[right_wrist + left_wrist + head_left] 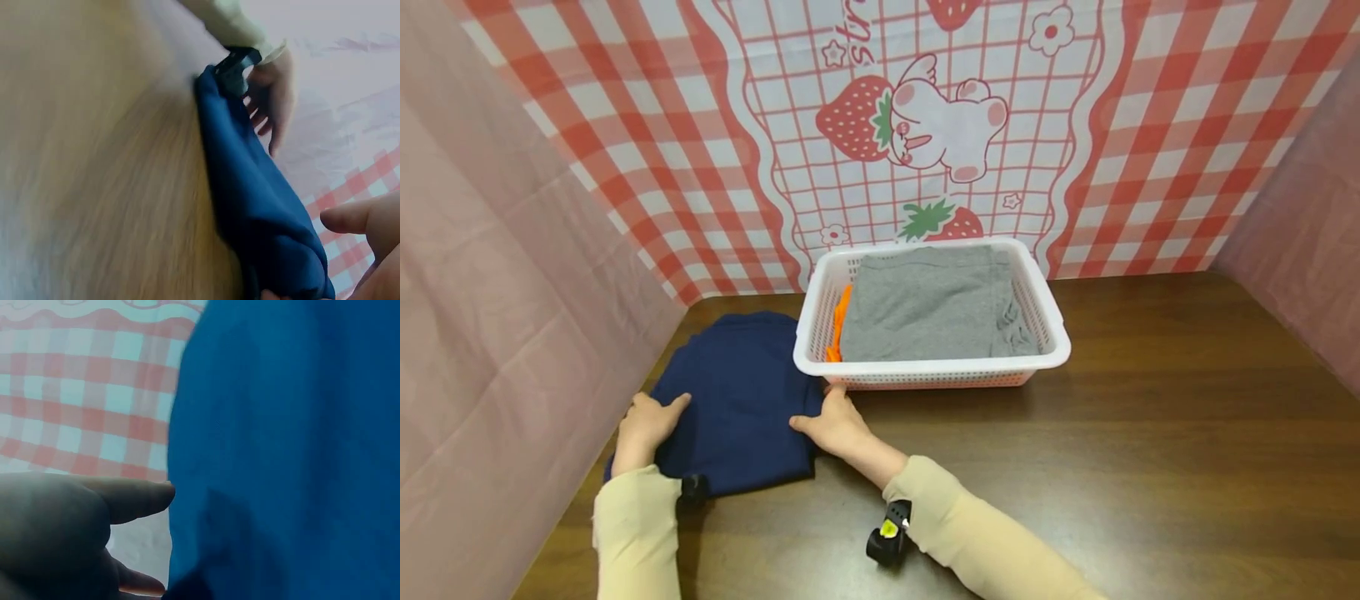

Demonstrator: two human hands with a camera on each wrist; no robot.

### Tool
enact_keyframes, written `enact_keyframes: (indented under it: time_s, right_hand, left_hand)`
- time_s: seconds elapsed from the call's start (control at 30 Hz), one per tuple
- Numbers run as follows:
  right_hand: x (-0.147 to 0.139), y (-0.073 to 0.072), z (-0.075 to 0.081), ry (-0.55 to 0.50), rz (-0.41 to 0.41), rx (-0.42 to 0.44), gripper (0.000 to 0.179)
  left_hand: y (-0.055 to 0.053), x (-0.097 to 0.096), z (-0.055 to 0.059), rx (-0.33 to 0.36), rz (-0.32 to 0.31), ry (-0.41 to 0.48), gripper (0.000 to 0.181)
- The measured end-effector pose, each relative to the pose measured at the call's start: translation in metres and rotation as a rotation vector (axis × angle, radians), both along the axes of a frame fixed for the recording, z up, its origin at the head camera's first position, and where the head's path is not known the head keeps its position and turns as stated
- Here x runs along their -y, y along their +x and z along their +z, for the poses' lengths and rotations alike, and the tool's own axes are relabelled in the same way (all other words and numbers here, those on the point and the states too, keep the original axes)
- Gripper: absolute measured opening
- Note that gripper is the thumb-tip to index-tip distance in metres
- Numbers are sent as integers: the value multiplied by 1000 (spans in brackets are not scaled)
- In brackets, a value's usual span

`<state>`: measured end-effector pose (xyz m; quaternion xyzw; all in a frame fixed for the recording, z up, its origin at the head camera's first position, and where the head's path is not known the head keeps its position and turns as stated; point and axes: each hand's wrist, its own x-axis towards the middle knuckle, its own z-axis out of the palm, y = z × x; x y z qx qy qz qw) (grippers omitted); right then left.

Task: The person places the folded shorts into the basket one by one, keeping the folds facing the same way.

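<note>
A folded navy garment [741,400] lies on the table to the left of the basket, between the two hands. My left hand [646,425] is at its left edge, thumb stretched out along the cloth and the other fingers low at the side. In the left wrist view the straight thumb [140,499] points at the edge of the garment [275,437]. At the opposite edge is my right hand [838,423], with thumb and fingers spread apart. The right wrist view shows that thumb [347,219] raised off the fabric, with fingertips [275,295] low by the garment's edge.
Right of the garment stands a white plastic basket [925,367], its front left corner overlapping the garment in the head view. Inside lie a folded grey garment [925,304] and an orange item [840,325]. A checked cloth [715,167] hangs behind the wooden table [1150,433]; pink cloth [535,275] borders the left.
</note>
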<state>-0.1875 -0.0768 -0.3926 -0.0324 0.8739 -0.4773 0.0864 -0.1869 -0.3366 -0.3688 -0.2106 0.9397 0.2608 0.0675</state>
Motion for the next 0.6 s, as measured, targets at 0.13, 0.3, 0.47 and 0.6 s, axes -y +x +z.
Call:
enact_keyframes:
  time_s: [0.13, 0.3, 0.47, 0.6]
  right_hand:
    - [4, 2, -1, -94, 3, 116, 88]
    - [4, 4, -3, -102, 52, 168, 89]
    - [3, 2, -1, -95, 88, 162, 76]
    - [2, 2, 1, -55, 113, 155, 66]
  left_hand:
    - [-1, -2, 5, 36, -18, 143, 90]
    - [1, -6, 8, 71, -47, 235, 86]
    - [3, -7, 9, 71, -62, 220, 83]
    - [3, -7, 11, 83, -72, 203, 81]
